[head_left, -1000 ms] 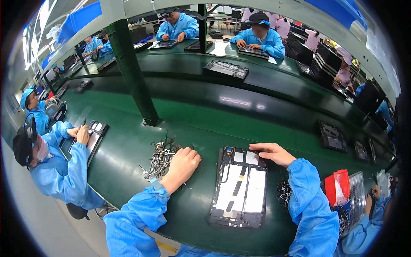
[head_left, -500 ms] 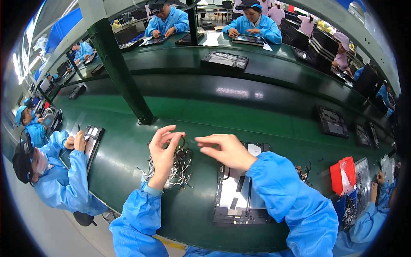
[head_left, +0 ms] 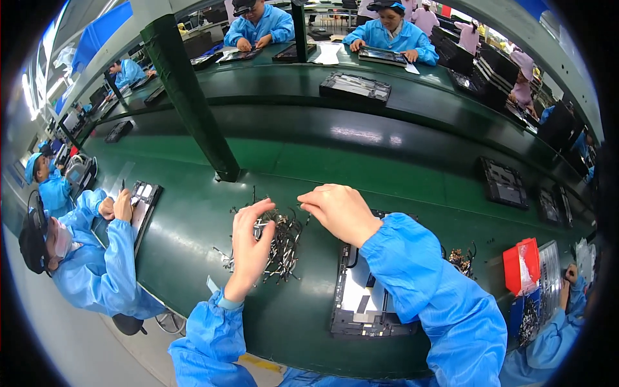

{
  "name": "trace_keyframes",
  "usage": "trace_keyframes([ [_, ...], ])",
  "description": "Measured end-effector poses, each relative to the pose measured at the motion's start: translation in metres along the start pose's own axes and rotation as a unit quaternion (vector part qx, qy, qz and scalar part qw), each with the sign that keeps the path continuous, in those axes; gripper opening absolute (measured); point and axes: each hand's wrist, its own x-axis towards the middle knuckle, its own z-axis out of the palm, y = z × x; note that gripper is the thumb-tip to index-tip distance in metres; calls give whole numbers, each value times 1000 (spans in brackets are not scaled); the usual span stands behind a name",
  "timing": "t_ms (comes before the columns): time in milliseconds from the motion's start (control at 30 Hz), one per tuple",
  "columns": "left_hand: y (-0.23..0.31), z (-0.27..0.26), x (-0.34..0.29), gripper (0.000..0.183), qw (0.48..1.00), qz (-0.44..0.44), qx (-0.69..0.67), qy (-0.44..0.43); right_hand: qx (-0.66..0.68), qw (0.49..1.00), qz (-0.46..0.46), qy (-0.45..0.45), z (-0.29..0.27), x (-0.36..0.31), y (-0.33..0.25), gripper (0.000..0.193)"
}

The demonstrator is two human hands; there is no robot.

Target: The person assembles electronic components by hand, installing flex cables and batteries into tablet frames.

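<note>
A tangled pile of short black and silver cables (head_left: 284, 248) lies on the green bench. My left hand (head_left: 248, 248) hovers over its left side, thumb and fingers apart, with nothing visible between them. To the right, my right hand (head_left: 342, 211) is closed in a pinch. A short black cable (head_left: 307, 219) shows just below its fingertips; most of it is hidden. Under my right forearm lies a flat black device chassis (head_left: 345, 322) with silver and white panels, partly covered by the blue sleeve.
A second small heap of parts (head_left: 461, 261) sits right of the chassis, near a red bin (head_left: 521, 266) and a blue bin (head_left: 525, 313). A green post (head_left: 193, 103) rises from the bench's far side. Co-workers sit at left, right and across; more chassis (head_left: 503, 182) lie farther off.
My left hand's pinch has opened and lowered toward the pile. My right hand's fingers, apart before, have closed into a pinch with the short cable at their tips.
</note>
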Motion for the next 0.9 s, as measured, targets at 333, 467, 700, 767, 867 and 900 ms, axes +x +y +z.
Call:
trace_keyframes([
  [333,80,-5,-13,30,794,-231,-429,-363,209,962,160,-76,-82,-31,-29,22],
  [467,102,-2,-19,26,798,-225,-443,-341,-6,986,-40,161,-93,-54,-51,40],
  [700,147,5,-37,18,849,-127,-414,-304,210,971,48,108,-106,-120,-68,20],
  [767,152,7,-41,15,898,-54,-319,-297,320,936,133,62,-114,-128,-66,17],
  [867,156,17,-47,20,897,-19,-322,-304,312,940,106,92,-116,-141,-61,17],
  [900,156,20,-50,20,895,-18,-323,-307,235,960,64,139,-114,-144,-63,15],
])
